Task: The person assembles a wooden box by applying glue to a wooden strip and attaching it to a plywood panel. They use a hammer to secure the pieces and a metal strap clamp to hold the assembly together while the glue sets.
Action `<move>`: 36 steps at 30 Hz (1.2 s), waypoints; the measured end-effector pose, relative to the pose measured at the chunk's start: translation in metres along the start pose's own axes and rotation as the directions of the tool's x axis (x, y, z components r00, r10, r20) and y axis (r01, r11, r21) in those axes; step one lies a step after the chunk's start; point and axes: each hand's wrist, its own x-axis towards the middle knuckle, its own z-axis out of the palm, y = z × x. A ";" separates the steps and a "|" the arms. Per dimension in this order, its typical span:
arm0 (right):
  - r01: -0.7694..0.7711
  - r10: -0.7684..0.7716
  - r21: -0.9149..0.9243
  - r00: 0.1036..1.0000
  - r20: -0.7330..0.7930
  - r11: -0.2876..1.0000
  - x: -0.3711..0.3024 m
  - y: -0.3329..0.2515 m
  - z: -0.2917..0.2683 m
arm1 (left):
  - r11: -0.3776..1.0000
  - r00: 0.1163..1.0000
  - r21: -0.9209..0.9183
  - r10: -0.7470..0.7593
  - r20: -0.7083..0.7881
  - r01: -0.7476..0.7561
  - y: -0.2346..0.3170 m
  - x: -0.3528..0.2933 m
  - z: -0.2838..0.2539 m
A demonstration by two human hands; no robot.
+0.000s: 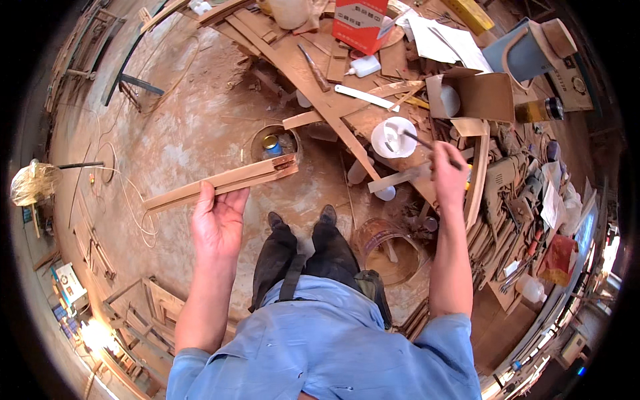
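A blue shirt point(320, 340) lies below the white tub point(395, 154), left of which the left hand point(220, 223) grips a grooved wooden rail point(230, 181), its long axis pointing tubward, while the right hand point(449, 168), nearer the tub, clasps a dark stick point(421, 141) reaching inside.

A long brown wood piece point(223, 182) with a groove slants on the left. On the right, a thin dark stick point(421, 141) points over a round white tub point(377, 142).

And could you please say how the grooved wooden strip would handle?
The grooved wooden strip is probably stiff, showing no obvious sag beyond the left hand. It seems fairly light, as one hand holds it. Being long, it might tip if gripped near an end.
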 end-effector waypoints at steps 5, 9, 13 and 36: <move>-0.103 0.077 0.651 0.995 0.069 0.752 -0.051 -0.034 -0.004 | 1.000 1.000 -0.021 -0.008 0.012 0.008 -0.002 0.000 0.004; -0.219 0.035 0.656 0.959 0.281 0.722 -0.106 -0.050 0.023 | 0.999 0.999 -0.017 -0.027 0.030 0.027 -0.008 0.001 0.008; -0.319 0.071 0.642 0.922 0.381 0.697 -0.122 -0.055 0.039 | 1.000 1.000 0.018 -0.014 -0.022 0.014 -0.014 -0.001 0.017; -0.206 -0.004 0.659 0.953 0.301 0.724 -0.110 -0.044 0.044 | 0.999 0.998 -0.009 -0.049 0.025 0.049 -0.008 -0.001 0.003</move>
